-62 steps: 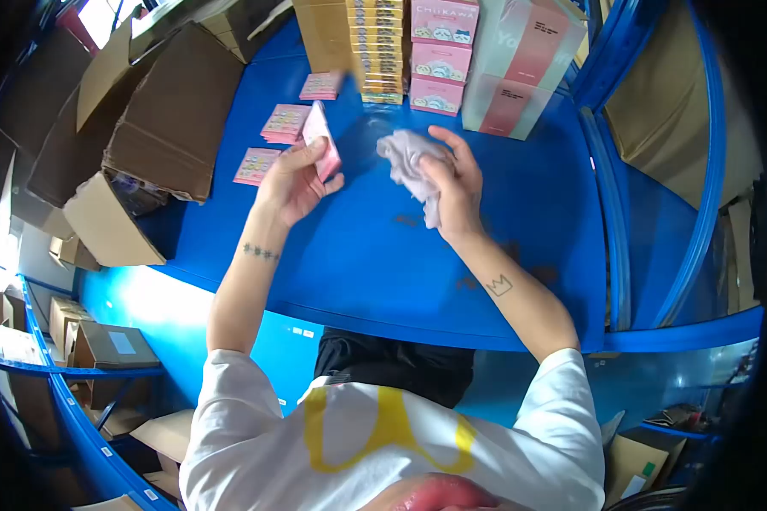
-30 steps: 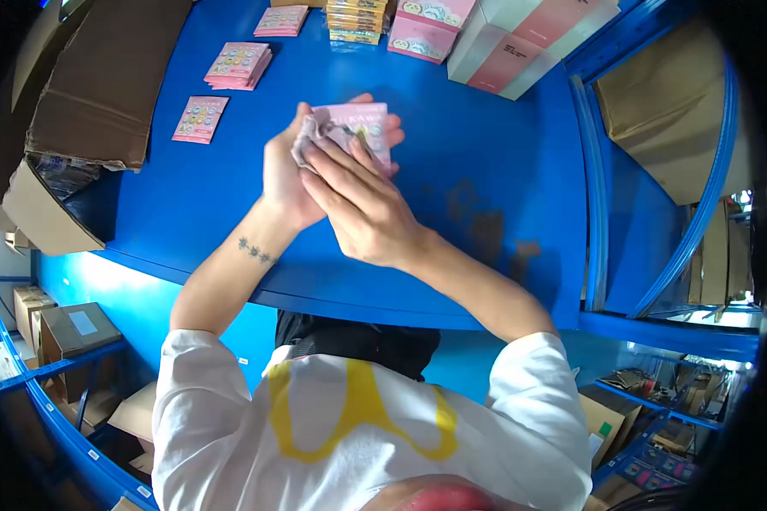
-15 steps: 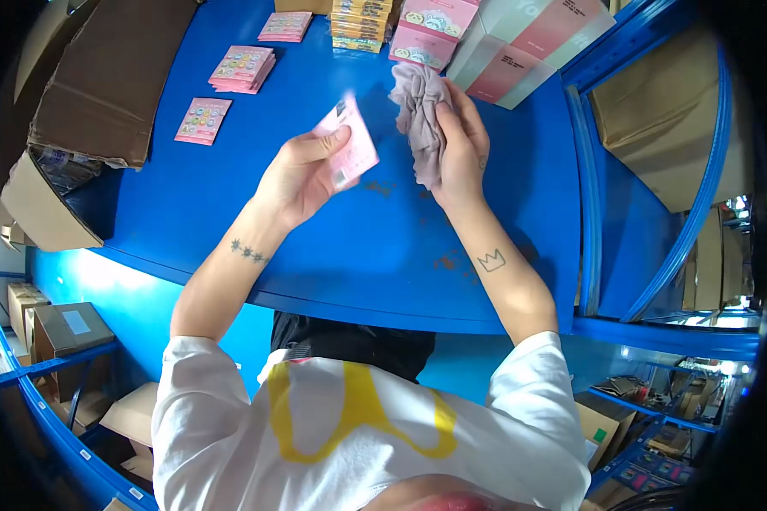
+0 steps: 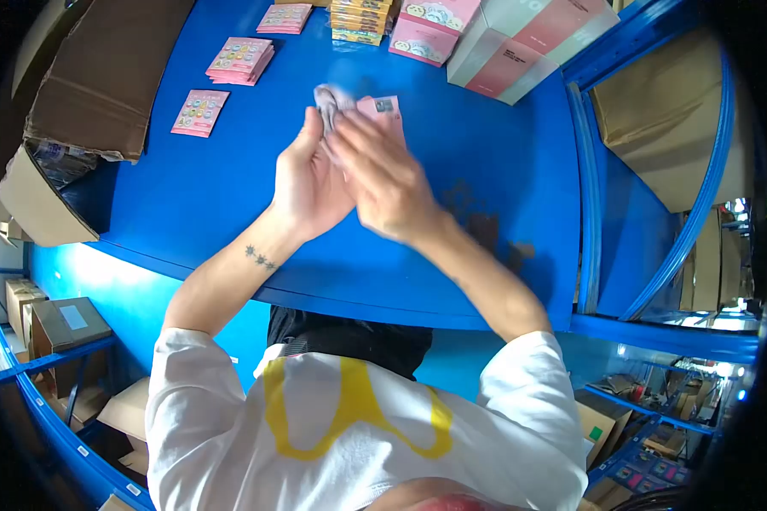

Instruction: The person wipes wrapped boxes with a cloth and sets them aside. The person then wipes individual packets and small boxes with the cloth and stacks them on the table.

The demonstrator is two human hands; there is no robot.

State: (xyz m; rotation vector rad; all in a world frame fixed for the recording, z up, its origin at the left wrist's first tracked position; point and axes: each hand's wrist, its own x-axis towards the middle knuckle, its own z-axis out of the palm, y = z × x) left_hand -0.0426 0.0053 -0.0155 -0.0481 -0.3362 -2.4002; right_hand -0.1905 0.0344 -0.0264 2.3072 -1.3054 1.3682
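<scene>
since the earlier frame, our right hand [image 4: 385,177] has swung left. our left hand [image 4: 312,186] holds the pink packet [image 4: 387,109] from beneath; next, the cloth [image 4: 329,96] shows in the right hand's grip above; then the packet's end juts away past our fingers, long axis hidden.

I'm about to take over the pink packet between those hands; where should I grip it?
Probably pinch the far right corner of the pink packet, coming from the far side: that flat, thin corner sticks out bare beyond the right hand, while the lilac cloth and left hand crowd its left side.
</scene>
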